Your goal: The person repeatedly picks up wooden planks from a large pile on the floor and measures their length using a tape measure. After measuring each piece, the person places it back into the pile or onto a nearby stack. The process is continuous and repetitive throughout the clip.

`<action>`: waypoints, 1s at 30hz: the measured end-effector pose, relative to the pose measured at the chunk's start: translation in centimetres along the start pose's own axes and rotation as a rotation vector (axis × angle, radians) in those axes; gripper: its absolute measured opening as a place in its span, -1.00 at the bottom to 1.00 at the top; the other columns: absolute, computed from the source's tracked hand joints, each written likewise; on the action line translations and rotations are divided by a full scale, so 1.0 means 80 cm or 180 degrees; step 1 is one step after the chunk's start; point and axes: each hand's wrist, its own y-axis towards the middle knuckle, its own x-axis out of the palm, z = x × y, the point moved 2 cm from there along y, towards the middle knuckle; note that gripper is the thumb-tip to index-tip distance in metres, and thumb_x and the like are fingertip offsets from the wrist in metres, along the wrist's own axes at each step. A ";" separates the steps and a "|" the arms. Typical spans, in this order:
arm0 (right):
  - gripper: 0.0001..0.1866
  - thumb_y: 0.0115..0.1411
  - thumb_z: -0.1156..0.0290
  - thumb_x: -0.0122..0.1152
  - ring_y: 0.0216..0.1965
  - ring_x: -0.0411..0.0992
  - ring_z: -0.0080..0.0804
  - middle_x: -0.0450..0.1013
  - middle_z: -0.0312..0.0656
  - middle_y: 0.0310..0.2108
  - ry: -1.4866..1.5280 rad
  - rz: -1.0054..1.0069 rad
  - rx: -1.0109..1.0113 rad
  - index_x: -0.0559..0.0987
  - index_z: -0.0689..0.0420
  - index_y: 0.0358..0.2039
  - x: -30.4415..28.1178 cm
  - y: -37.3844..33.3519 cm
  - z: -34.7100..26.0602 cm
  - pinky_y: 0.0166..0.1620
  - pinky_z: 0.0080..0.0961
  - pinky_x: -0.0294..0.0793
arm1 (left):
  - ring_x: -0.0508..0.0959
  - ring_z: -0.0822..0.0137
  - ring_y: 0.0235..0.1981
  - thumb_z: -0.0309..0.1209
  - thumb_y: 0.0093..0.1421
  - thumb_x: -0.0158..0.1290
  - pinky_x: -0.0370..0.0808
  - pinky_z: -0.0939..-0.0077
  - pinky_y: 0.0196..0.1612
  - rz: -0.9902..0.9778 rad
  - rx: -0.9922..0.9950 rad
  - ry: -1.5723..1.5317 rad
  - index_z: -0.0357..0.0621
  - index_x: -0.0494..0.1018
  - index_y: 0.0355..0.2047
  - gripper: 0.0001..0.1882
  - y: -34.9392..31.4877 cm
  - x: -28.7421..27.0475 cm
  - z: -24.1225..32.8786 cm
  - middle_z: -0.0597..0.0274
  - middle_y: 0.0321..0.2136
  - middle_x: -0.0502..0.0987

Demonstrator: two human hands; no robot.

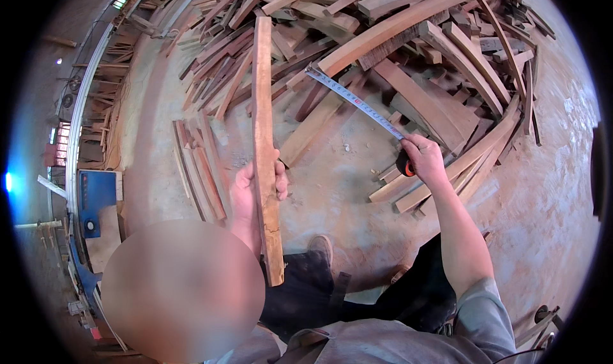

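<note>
My left hand (258, 180) is wrapped round a long, narrow wooden strip (262, 108), held lengthwise in front of me with its near end above my lap. The strip has rough edges and a cracked, darker patch near its lower end. Out to the right, my right hand (421, 154) grips a tape measure (404, 164) with a dark and orange case. Its pale blade (357, 102) is drawn out toward the upper left, the hooked tip standing apart from the strip and close to the wood pile.
A large heap of wooden offcuts (440, 102), many of them curved, covers the floor ahead and to the right. A few strips (201, 169) lie on the floor at left. Farther left stands a blue machine (99, 201). My shoe (321, 246) is below the left hand.
</note>
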 end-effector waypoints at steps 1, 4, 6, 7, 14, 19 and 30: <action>-0.79 0.24 0.34 0.13 -0.41 0.48 -0.32 0.52 -0.12 -0.44 0.0008 0.0000 0.0023 0.59 0.22 -0.28 -0.001 -0.001 0.000 -0.27 -0.46 0.43 | 0.49 0.32 -0.55 -0.28 0.34 -0.24 0.44 0.47 -0.56 -0.0132 -0.0033 -0.0194 -0.36 0.36 0.05 -0.57 0.004 -0.005 0.000 0.11 -0.31 0.51; -0.79 0.24 0.34 0.13 -0.43 0.48 -0.35 0.52 -0.13 -0.46 0.0019 0.0020 0.0045 0.60 0.23 -0.29 -0.001 0.000 0.005 -0.28 -0.47 0.44 | 0.46 0.32 -0.60 -0.29 0.34 -0.24 0.40 0.48 -0.64 -0.0426 -0.0164 -0.0755 -0.37 0.36 0.05 -0.57 0.011 -0.012 0.001 0.11 -0.32 0.50; -0.79 0.25 0.35 0.13 -0.43 0.48 -0.39 0.53 -0.15 -0.46 0.0074 0.0012 0.0015 0.60 0.23 -0.30 0.000 0.001 0.008 -0.28 -0.49 0.44 | 0.45 0.32 -0.62 -0.30 0.33 -0.25 0.39 0.48 -0.66 -0.0448 -0.0225 -0.0945 -0.38 0.36 0.04 -0.57 0.014 -0.013 0.001 0.12 -0.34 0.50; -0.79 0.25 0.35 0.13 -0.43 0.48 -0.42 0.53 -0.16 -0.46 0.0123 0.0002 0.0051 0.60 0.24 -0.30 -0.001 0.000 0.008 -0.27 -0.50 0.44 | 0.45 0.32 -0.62 -0.29 0.34 -0.25 0.39 0.48 -0.65 -0.0387 -0.0239 -0.0954 -0.38 0.36 0.04 -0.57 0.015 -0.014 0.000 0.13 -0.35 0.50; -0.79 0.26 0.37 0.14 -0.42 0.47 -0.52 0.54 -0.21 -0.48 0.0308 -0.0025 0.0097 0.60 0.27 -0.33 -0.003 0.000 0.007 -0.27 -0.56 0.43 | 0.42 0.34 -0.64 -0.25 0.35 -0.26 0.38 0.49 -0.66 -0.0114 -0.0232 -0.0852 -0.37 0.34 0.04 -0.57 0.022 -0.013 -0.006 0.17 -0.38 0.48; -0.78 0.25 0.36 0.14 -0.46 0.43 -0.55 0.51 -0.22 -0.52 0.0324 0.0030 0.0092 0.60 0.28 -0.37 -0.001 -0.002 0.005 -0.30 -0.57 0.41 | 0.43 0.40 -0.58 -0.12 0.40 -0.26 0.39 0.54 -0.59 0.0130 -0.0148 -0.0846 -0.32 0.33 0.02 -0.52 0.019 -0.004 -0.006 0.24 -0.41 0.46; -0.74 0.28 0.33 0.09 -0.48 0.37 -0.66 0.51 -0.32 -0.53 0.1652 -0.0481 0.0748 0.59 0.23 -0.44 0.005 -0.016 -0.015 -0.33 -0.64 0.37 | 0.38 0.43 -0.65 -0.05 0.36 -0.21 0.35 0.53 -0.61 0.0975 0.0508 0.0375 -0.15 0.36 -0.04 -0.56 0.046 0.049 -0.018 0.30 -0.41 0.43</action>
